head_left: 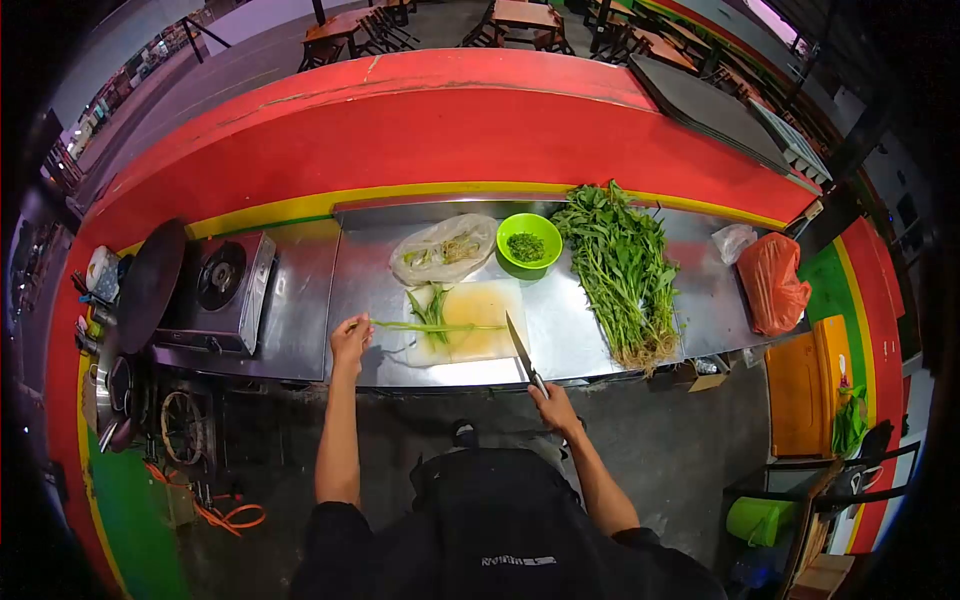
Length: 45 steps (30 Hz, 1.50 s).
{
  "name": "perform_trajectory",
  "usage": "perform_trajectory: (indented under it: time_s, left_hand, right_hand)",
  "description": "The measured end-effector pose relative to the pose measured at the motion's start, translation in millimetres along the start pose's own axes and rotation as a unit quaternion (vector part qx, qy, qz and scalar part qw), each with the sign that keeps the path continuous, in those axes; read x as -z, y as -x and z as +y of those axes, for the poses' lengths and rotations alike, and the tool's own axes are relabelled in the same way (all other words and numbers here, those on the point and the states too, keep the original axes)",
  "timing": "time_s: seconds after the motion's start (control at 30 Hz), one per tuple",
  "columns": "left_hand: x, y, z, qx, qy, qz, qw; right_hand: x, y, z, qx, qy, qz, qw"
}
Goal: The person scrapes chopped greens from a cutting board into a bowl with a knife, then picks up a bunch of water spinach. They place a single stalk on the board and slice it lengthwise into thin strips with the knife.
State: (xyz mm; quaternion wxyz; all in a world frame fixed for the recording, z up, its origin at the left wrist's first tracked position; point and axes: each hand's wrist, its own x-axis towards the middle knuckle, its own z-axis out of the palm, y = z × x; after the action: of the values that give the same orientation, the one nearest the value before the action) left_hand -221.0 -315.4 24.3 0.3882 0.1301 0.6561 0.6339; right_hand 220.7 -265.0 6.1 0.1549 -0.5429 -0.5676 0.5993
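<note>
My left hand is closed on one end of a long green stalk, which stretches rightward over the white cutting board. In my right hand is a knife, its blade pointing up and away at the board's right edge, close to the stalk's far end. Cut green leaves lie on the board's left half. Behind the board sit a clear plastic bag with plant scraps and a bright green bowl of chopped greens.
A large heap of leafy stalks with roots lies right of the board. Farther right is a red plastic bag. A gas stove and a dark wok stand left. A red wall borders the steel counter.
</note>
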Motion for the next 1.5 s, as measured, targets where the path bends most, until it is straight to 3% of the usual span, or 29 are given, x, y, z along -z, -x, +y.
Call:
perform_trajectory:
  time_s: [0.07, 0.17, 0.4, 0.83, 1.0, 1.13, 1.17, 1.2, 1.27, 1.37, 1.5]
  left_hand:
    - [9, 1, -11, 0.048, 0.012, 0.012, 0.999]
    - [17, 1, -43, 0.042, 0.033, 0.030, 0.998]
    - [26, 8, -78, 0.078, 0.078, 0.045, 0.993]
    - [17, -26, -84, 0.076, 0.150, 0.082, 0.982]
    - [12, -30, -75, 0.058, 0.171, 0.113, 0.977]
    - [14, -34, -108, 0.050, 0.188, 0.130, 0.972]
    - [7, -28, -115, 0.025, 0.193, 0.147, 0.970]
    - [20, -42, -144, 0.003, 0.250, 0.072, 0.965]
    - [-29, 0, -103, 0.039, 0.231, 0.180, 0.955]
    - [-70, 33, -70, 0.066, 0.246, 0.152, 0.955]
    - [-112, 54, -47, 0.050, 0.234, 0.077, 0.968]
  right_hand:
    - [-8, -21, 21, 0.017, 0.088, 0.059, 0.994]
    - [-16, -23, 16, 0.063, 0.134, 0.087, 0.985]
    - [-35, -44, 47, 0.103, 0.173, 0.141, 0.969]
    - [-33, -57, 41, 0.104, 0.140, 0.150, 0.973]
    - [-25, -58, 21, 0.084, 0.089, 0.100, 0.987]
    - [-22, -65, 32, 0.137, 0.080, 0.136, 0.978]
    - [-25, -65, 36, 0.164, 0.025, 0.151, 0.974]
    - [-24, -63, 39, 0.162, 0.023, 0.154, 0.974]
    - [-18, -61, 45, 0.102, 0.045, 0.143, 0.983]
    - [-15, -57, 47, 0.147, 0.025, 0.162, 0.975]
    - [-15, -59, 51, 0.108, 0.024, 0.186, 0.976]
